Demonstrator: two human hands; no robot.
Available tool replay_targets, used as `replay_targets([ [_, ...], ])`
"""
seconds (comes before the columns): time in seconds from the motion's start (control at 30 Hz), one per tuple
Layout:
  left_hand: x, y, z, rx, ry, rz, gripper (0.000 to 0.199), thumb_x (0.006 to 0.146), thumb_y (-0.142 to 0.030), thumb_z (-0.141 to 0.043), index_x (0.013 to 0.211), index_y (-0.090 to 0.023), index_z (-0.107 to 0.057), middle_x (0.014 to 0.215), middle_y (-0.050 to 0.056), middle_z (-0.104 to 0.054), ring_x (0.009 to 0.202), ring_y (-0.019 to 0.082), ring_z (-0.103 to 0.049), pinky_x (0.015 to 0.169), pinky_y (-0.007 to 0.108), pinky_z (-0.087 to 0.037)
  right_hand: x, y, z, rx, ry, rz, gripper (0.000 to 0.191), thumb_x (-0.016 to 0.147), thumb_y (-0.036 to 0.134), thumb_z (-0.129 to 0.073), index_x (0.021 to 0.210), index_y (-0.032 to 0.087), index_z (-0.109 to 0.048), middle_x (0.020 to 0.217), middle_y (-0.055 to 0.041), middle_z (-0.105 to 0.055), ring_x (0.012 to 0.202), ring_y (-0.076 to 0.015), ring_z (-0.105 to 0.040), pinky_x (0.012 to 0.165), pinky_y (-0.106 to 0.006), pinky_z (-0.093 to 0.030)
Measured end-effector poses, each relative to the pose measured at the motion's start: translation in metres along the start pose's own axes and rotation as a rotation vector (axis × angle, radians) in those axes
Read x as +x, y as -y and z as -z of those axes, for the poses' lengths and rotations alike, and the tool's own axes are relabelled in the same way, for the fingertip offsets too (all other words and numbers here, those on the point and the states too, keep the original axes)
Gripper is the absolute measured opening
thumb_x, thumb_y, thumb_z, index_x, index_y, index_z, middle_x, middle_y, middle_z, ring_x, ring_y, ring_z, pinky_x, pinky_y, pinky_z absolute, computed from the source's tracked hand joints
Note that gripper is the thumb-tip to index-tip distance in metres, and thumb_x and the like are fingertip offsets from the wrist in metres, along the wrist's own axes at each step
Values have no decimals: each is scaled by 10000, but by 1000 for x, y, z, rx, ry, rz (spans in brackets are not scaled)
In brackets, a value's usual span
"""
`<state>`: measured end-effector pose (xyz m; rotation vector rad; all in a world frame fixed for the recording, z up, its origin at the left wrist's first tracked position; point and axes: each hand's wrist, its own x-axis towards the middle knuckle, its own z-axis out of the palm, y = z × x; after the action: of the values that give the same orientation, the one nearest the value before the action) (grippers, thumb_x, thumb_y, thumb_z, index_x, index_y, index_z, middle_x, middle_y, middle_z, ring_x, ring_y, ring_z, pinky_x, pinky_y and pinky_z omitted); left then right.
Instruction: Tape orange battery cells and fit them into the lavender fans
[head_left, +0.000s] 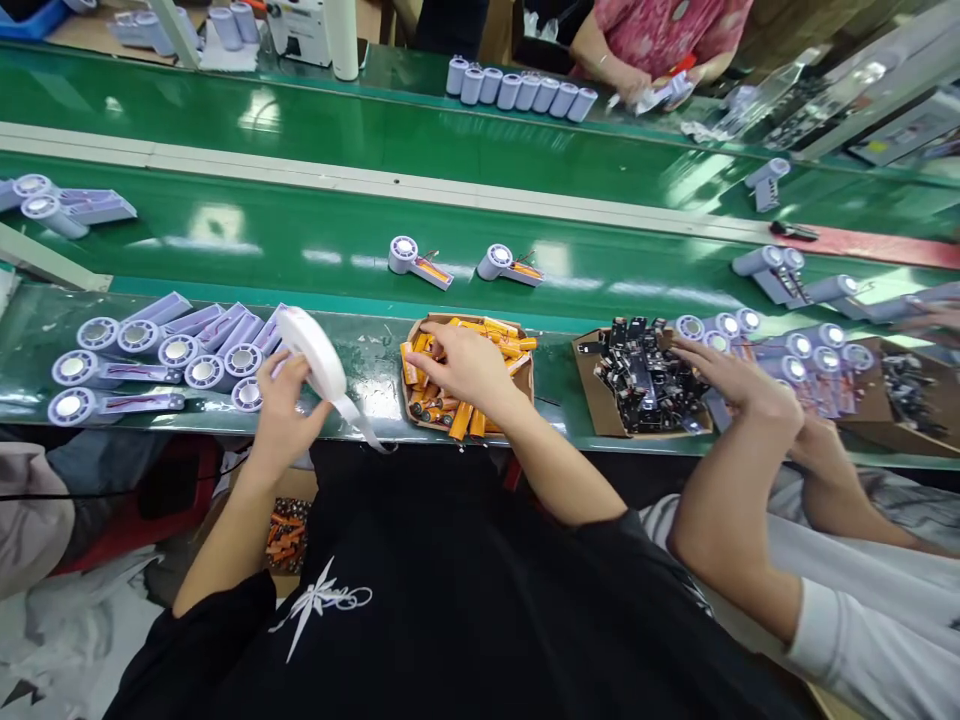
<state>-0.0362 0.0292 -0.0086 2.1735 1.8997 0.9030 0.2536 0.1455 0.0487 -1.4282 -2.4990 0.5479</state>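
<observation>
Centrally, a shallow brown cardboard tray (525, 385) sits at the near edge of the glossy green surface (315, 260), heaped with slim orange cylindrical battery cells (459, 418) lying every which way. The right hand (465, 365) rests down among them, its grip curled on the cells at the tray's left part, though whether one is pinched I cannot tell. The left hand (281, 410) is just left of the tray, its grip clamped around a roll of white tape (315, 350), a smooth flat ring held tilted on edge, with a loose tail (360, 420) hanging toward the surface's front lip.

To the right, a second cardboard box (596, 395) holds a tangle of small black parts (641, 375); a neighbouring person's hand (731, 375) reaches over it. Farther right, another cardboard box (919, 420) carries more dark pieces.

Left of the tape, pale lilac plastic handheld fan bodies (161, 350) lie packed side by side, each with a round silvery head. Two more such fan bodies (465, 265), with orange cells fitted in their handles, lie apart on the green belt beyond the tray.
</observation>
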Motion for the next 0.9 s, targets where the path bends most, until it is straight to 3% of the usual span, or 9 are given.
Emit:
replay_targets([
  [0.1,2,-7,-19,16,-12,-58,476,953,-287,-694,1421,-292,-610,1353,121,-727,1406,399,-516,1216,662,-437,28,2,-7,-175,104,9,523,1061,589,-657,1205,105,-793,1237,-241,-803,1239,-397,-711,994,-452,-547],
  [0.2,-1,-15,-26,38,6,-61,399,947,-299,-710,1346,-295,-703,1312,108,-772,1316,397,-541,1160,632,-435,32,-3,-4,47,104,100,300,1010,463,-759,1030,165,-794,1148,-156,-839,1161,-328,-750,1006,-427,-568],
  [0.33,-6,-23,-19,104,3,-58,391,938,-271,-722,1326,-305,-757,1285,89,-799,1159,367,-585,1070,587,-428,10,-9,9,794,-265,25,373,931,544,-805,1091,247,-647,1079,-48,-861,985,-218,-822,901,-355,-645],
  [0.4,-6,-28,-16,134,-3,-92,379,959,-245,-704,1329,-303,-761,1278,76,-808,1095,338,-600,1023,549,-426,-3,-2,6,1042,-471,-25,461,907,613,-814,1125,282,-578,1182,-59,-858,1061,-213,-833,935,-363,-666],
  [0.47,-5,-34,-14,162,-8,-137,391,979,-212,-679,1355,-293,-753,1282,68,-812,1051,310,-606,987,514,-421,-15,11,-7,1167,-559,-55,495,876,629,-849,1084,298,-546,1244,-72,-848,1154,-226,-827,989,-384,-672],
  [0.57,-1,-43,-13,218,-17,-176,403,993,-203,-672,1386,-255,-746,1292,74,-813,994,288,-582,944,485,-409,-26,29,-36,1244,-450,-68,521,802,592,-932,977,281,-552,1284,-102,-837,1267,-271,-798,1103,-429,-647],
  [0.67,1,-46,-9,269,-31,-194,421,997,-194,-669,1408,-241,-743,1297,81,-815,981,290,-551,936,485,-400,-30,29,-49,1264,-303,-91,511,779,558,-957,1052,259,-646,1336,-115,-821,1294,-285,-786,1192,-470,-602],
  [0.77,6,-44,0,304,-27,-242,491,1001,-144,-645,1466,-286,-714,1331,56,-809,984,284,-533,954,496,-389,-26,14,-32,1262,-134,-104,638,728,526,-990,1232,252,-710,1316,-90,-831,1284,-299,-786,1163,-493,-628],
  [0.9,21,-44,20,329,-15,-371,589,1016,-100,-618,1527,-388,-660,1358,-13,-802,1065,288,-522,1037,504,-371,-13,-8,18,1092,181,-14,438,739,461,-986,1049,218,-795,1090,-47,-868,1160,-326,-820,1076,-491,-667],
])
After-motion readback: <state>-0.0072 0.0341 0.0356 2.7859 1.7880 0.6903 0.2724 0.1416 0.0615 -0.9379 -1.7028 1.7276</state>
